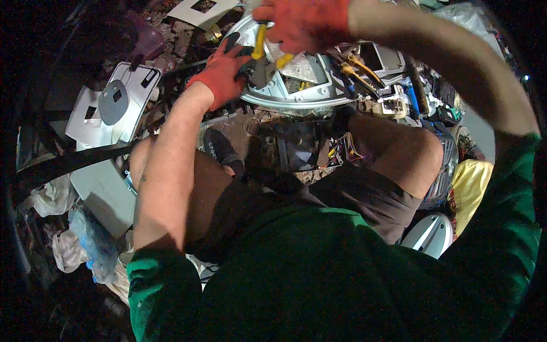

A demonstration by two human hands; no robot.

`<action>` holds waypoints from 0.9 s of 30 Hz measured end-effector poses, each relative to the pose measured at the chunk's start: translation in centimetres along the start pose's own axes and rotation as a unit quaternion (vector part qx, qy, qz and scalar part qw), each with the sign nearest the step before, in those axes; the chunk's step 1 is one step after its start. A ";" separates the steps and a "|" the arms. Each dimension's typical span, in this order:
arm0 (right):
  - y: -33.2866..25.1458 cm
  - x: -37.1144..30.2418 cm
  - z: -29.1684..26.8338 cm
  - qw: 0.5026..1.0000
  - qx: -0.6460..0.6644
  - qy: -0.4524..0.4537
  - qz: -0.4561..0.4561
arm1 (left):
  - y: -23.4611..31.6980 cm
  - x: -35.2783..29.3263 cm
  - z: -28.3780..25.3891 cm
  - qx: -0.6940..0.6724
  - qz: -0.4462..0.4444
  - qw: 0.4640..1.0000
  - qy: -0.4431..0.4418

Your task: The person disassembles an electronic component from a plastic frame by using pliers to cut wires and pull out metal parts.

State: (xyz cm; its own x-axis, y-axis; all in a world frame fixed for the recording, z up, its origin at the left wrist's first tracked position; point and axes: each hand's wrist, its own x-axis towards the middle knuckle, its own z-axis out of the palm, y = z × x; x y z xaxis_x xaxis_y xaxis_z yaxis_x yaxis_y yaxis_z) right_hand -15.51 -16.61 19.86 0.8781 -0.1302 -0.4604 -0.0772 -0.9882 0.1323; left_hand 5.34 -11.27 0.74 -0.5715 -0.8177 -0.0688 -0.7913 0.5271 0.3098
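My left hand (222,77), in a red glove with dark fingertips, rests at the left side of a large round white plastic housing (285,101). Its fingers are spread. Above the housing, at the top of the view, my right hand (307,25) wears a red glove too and is closed around a tool with two yellow handles, apparently pliers (259,43). The handles stick out below the glove; the glove and the tool's head are blurred or hidden. A flat grey metal plate (305,69) lies inside the housing.
Orange-handled pliers (364,71) lie right of the housing, near a blue-handled tool (414,98). White panels (117,102) stand at the left. An open dark box (296,148) with wires sits between my legs. Plastic bags (99,245) and a yellow sack (470,185) flank me.
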 end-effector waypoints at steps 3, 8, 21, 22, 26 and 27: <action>3.4 2.6 -0.2 0.981 -0.022 0.108 -0.161 | -0.6 0.6 1.1 -0.022 0.033 0.999 0.027; 4.4 1.7 1.9 0.964 -0.154 0.158 -0.149 | 2.0 0.0 -1.5 -0.077 0.008 0.997 0.019; -17.3 -12.7 9.0 0.632 0.475 0.264 0.552 | 9.8 -2.0 -6.2 0.123 -0.197 0.970 -0.068; -17.1 -12.8 9.6 0.648 0.431 0.348 0.522 | 10.6 -1.5 -6.5 0.143 -0.208 0.964 -0.085; -16.7 -13.5 7.5 0.582 0.497 0.345 0.543 | 12.5 0.3 -6.5 0.236 -0.218 0.937 -0.134; -16.4 -13.3 8.1 0.565 0.519 0.350 0.538 | 13.1 0.7 -6.5 0.260 -0.211 0.931 -0.144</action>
State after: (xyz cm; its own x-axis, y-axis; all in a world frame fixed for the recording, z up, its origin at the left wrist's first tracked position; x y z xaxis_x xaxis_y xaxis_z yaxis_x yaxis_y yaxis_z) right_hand -29.73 0.64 16.66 0.0027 -0.9953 -0.0966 -0.6601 0.0708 -0.7478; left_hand -4.08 -6.44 10.90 -0.1611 -0.9208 -0.3551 -0.9142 0.2748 -0.2979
